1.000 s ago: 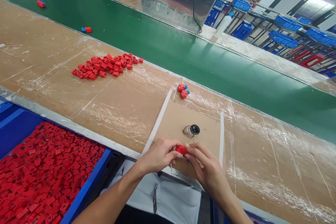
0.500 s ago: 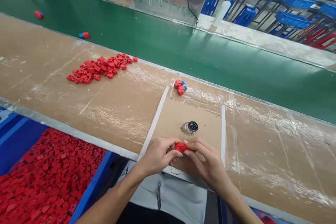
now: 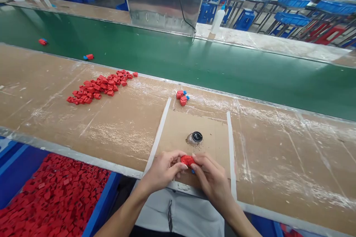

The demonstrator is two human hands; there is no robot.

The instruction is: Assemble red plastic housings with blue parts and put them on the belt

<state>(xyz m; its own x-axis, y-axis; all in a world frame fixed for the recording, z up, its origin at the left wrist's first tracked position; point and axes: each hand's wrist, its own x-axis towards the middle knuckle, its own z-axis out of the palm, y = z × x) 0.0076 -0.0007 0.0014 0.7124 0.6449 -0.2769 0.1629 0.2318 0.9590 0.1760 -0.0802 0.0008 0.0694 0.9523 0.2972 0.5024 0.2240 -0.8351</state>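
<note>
Cardboard-topped desk (image 3: 55, 118) ran beside green belt (image 3: 250, 70). L hand (image 3: 162, 170) & R hand (image 3: 213, 177) both pinched one red part (image 3: 187, 160) at desk's 6 o'clock edge; jar (image 3: 194, 137) stood just at its 12 o'clock. Vs 1 s ago: same grip, hands barely moved, so work on it prob. unfinished.

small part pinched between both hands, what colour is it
The small part is red with a blue bit beneath; head view shows it.
</note>
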